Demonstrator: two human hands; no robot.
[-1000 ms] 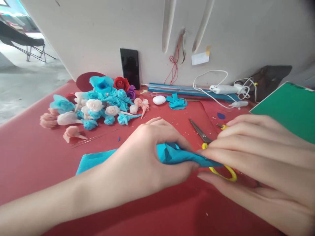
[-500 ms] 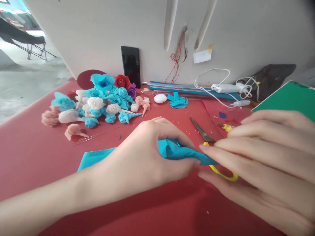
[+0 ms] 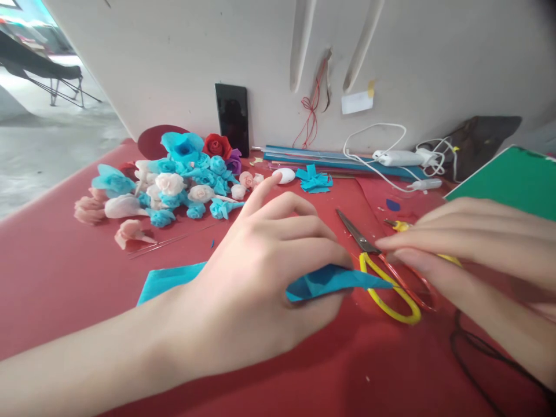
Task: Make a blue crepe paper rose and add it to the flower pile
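Observation:
My left hand (image 3: 269, 278) is closed around a twisted piece of blue crepe paper (image 3: 334, 282), thumb below and fingers above. The paper's pointed end sticks out to the right over the handles of a pair of scissors (image 3: 395, 289), which have one yellow and one red loop. Just right of that point, apart from the paper, my right hand (image 3: 469, 255) has its thumb and fingertips pressed together. Whatever they pinch is too small to make out. Partly under my left forearm lies a folded sheet of blue paper (image 3: 169, 281).
Blue, white and pink paper flowers (image 3: 186, 179) are piled at the back left. Behind them a black phone (image 3: 232, 119) leans on the wall. Blue paper scraps (image 3: 315, 179), a white egg-shaped object (image 3: 285, 176), white cables (image 3: 399, 156) and a green board (image 3: 508, 179) lie farther back.
My right hand has come off the blue paper's tip and drawn to the right, uncovering the scissors' handles. My left hand has turned over the paper, its index finger now raised.

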